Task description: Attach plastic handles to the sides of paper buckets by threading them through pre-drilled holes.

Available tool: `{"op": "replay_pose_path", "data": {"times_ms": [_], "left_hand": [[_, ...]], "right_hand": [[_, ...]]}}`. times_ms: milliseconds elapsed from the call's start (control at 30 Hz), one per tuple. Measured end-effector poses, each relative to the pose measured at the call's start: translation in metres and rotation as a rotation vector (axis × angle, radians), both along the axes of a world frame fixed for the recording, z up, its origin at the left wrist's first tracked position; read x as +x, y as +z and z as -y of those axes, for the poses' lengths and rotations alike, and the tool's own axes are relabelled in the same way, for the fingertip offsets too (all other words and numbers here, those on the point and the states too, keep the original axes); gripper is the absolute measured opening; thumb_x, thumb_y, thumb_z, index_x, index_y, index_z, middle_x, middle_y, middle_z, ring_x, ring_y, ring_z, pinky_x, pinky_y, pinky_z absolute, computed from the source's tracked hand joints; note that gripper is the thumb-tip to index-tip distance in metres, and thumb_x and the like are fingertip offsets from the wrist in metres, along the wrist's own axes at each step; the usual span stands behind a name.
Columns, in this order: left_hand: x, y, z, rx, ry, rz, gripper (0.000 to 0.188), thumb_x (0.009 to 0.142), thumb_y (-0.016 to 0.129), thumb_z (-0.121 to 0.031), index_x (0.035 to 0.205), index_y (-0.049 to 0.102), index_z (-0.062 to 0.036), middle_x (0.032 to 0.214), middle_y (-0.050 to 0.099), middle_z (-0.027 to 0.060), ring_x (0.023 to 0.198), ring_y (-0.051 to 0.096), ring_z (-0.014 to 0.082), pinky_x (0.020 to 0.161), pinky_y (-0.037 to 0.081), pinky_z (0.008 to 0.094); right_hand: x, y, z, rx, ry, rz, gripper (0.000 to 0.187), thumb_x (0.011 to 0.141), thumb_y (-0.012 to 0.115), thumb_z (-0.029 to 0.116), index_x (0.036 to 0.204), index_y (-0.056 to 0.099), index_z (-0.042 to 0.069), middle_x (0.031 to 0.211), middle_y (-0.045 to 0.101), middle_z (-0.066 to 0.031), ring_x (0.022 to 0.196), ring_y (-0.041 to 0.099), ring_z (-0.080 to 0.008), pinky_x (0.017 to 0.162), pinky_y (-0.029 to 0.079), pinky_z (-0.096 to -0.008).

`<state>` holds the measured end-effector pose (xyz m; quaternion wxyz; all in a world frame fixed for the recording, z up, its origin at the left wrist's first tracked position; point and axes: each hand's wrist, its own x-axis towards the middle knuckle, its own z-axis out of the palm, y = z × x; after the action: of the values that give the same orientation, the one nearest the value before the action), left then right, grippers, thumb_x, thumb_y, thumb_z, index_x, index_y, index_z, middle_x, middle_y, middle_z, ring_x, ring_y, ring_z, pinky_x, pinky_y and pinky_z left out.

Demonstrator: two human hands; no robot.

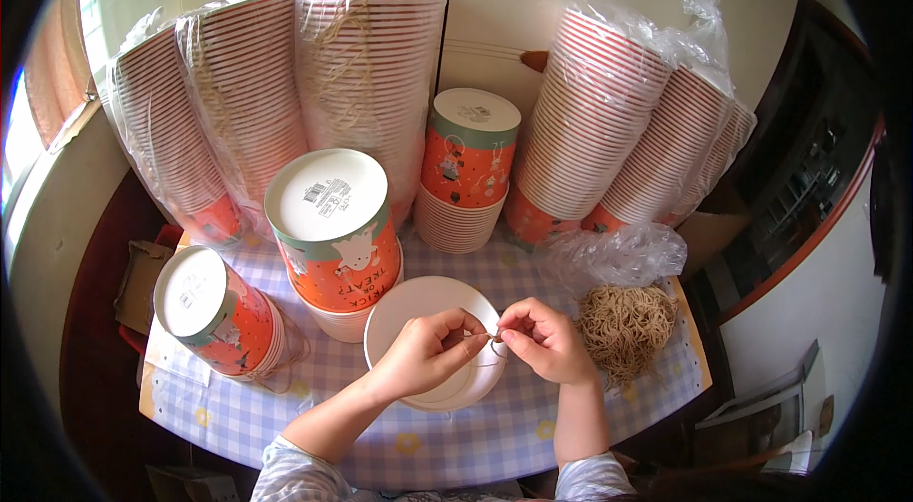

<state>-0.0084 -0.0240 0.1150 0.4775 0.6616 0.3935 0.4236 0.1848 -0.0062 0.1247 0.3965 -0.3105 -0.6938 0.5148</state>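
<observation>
My left hand [436, 347] and my right hand [544, 342] meet over a white paper bucket [404, 302] near the table's front. Both are closed, fingertips pinching a thin brown string [495, 346] between them. A loose end of the string hangs down over the bucket. The bucket's inside shows pale and round below my hands. Right of my right hand lies a tangled heap of tan string [628, 336]. An upside-down orange bucket with a green band and printed figures [342, 255] tops a short stack just left of the bucket under my hands.
A smaller stack of upturned orange buckets [223, 317] leans at the left, string beside it. Another stack [466, 160] stands behind. Tall plastic-wrapped bucket stacks [366, 74] line the back left, more [594, 112] the back right. Crumpled clear plastic [618, 253] lies behind the string heap on the checked tablecloth [361, 435].
</observation>
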Motion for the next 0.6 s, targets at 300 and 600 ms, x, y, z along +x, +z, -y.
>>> {"op": "replay_pose_path", "data": {"times_ms": [300, 600], "left_hand": [[0.0001, -0.0017, -0.0003, -0.068, -0.053, 0.086, 0.014, 0.088, 0.056, -0.012, 0.089, 0.058, 0.0017, 0.075, 0.056, -0.0018, 0.068, 0.048, 0.0022, 0.058, 0.040, 0.0184], [-0.0009, -0.0024, -0.0005, -0.142, -0.118, 0.171, 0.015, 0.089, 0.055, -0.013, 0.090, 0.058, 0.0012, 0.077, 0.056, -0.0021, 0.070, 0.048, 0.0027, 0.061, 0.040, 0.0183]], "right_hand": [[0.0049, -0.0055, -0.0046, 0.195, 0.027, 0.028, 0.021, 0.081, 0.059, -0.001, 0.101, 0.055, 0.002, 0.080, 0.060, -0.0018, 0.069, 0.055, -0.0038, 0.060, 0.046, -0.0185], [-0.0013, 0.0006, -0.0016, 0.199, 0.008, 0.022, 0.020, 0.077, 0.066, 0.000, 0.095, 0.059, 0.003, 0.082, 0.064, -0.0043, 0.071, 0.060, -0.0067, 0.060, 0.048, -0.0197]]}}
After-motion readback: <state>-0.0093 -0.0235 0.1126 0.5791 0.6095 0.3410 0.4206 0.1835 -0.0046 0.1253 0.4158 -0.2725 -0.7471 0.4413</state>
